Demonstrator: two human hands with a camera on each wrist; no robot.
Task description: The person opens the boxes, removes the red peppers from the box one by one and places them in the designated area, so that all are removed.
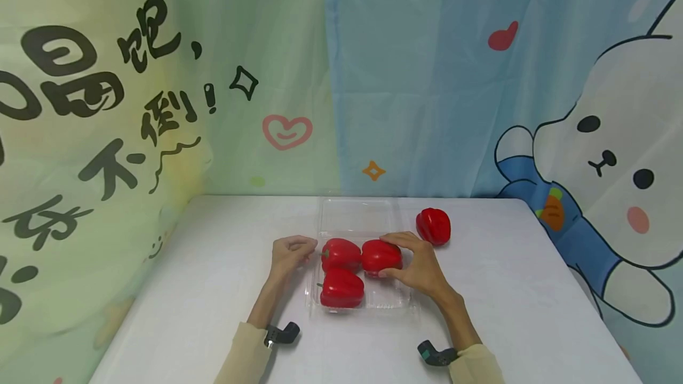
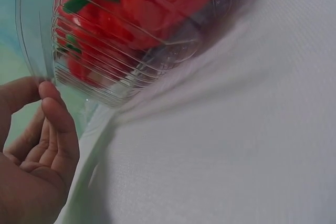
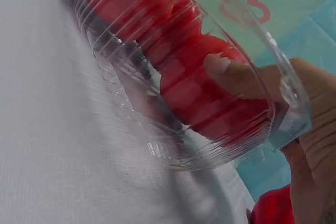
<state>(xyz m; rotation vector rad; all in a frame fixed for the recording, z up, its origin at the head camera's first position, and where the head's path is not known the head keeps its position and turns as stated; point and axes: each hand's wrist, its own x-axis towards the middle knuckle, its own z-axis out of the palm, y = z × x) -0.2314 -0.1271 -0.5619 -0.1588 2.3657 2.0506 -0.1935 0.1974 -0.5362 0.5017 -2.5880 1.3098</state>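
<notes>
A clear plastic clamshell box (image 1: 386,297) lies on the table with its lid opened away from me. Inside are three red bell peppers. Two of them, the far-left pepper (image 1: 340,255) and the near-left pepper (image 1: 341,289), sit on the left side with green stems pointing left. My right hand (image 1: 423,262) grips the third bell pepper (image 1: 380,255) at the box's far right; its thumb (image 3: 226,72) presses the near side inside the wall. At the left edge, my left hand (image 1: 290,253) pinches the box's rim (image 2: 31,35) between thumb and fingertips.
A fourth red bell pepper (image 1: 433,226) lies on the white table (image 1: 496,289), right of the box and beyond my right hand. The transparent lid (image 1: 358,215) reaches the table's back edge. A printed curtain (image 1: 389,76) hangs behind the table.
</notes>
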